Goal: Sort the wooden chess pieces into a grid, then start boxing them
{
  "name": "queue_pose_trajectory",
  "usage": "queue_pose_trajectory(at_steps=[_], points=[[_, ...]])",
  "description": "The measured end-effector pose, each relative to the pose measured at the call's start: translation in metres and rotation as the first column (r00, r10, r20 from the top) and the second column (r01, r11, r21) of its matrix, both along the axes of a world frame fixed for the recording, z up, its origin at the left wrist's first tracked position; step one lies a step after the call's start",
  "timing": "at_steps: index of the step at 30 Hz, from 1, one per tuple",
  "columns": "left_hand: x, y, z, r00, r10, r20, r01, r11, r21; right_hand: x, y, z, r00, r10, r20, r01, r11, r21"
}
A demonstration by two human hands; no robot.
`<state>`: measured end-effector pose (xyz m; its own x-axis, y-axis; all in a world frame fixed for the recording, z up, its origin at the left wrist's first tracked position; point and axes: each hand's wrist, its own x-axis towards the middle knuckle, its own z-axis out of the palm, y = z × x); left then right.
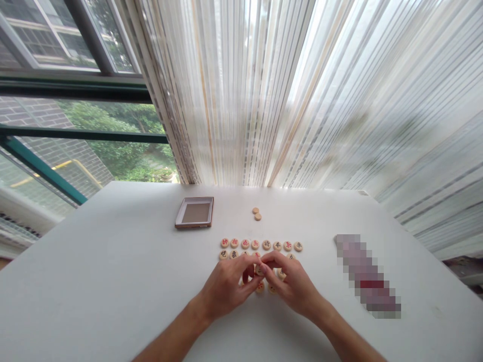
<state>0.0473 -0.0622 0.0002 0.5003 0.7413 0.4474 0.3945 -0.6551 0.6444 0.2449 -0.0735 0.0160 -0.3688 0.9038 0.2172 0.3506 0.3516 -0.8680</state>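
Over the lower rows of Chinese chess pieces, my left hand (230, 282) and my right hand (290, 281) meet fingertip to fingertip. Pinched between them is a round wooden Chinese chess piece (259, 270), its marking mostly covered by the fingers. Beyond my hands runs a top row with red and black characters, among them a red piece (225, 243) at its left end and a black piece (298, 246) at its right end. A second row starts with a black piece (223, 255). Further pieces, such as a red one (260, 287), lie partly hidden under my hands.
A shallow open box (194, 212) rests at the back left of the white table (113, 261). Two blank-looking discs (257, 214) lie behind the rows. To the right is a pixelated, elongated object (368, 276). String curtains (241, 100) hang behind the table, beside an open window.
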Motion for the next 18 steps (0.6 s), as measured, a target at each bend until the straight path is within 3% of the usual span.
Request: queue_pose_trajectory(at_steps=[18], points=[[-0.0031,0.0019,0.0025,0.999,0.033,0.020,-0.033,0.999,0.023,-0.0003,-0.0028,0.0026,1.000,0.017,-0.027,-0.017,1.000,-0.016]])
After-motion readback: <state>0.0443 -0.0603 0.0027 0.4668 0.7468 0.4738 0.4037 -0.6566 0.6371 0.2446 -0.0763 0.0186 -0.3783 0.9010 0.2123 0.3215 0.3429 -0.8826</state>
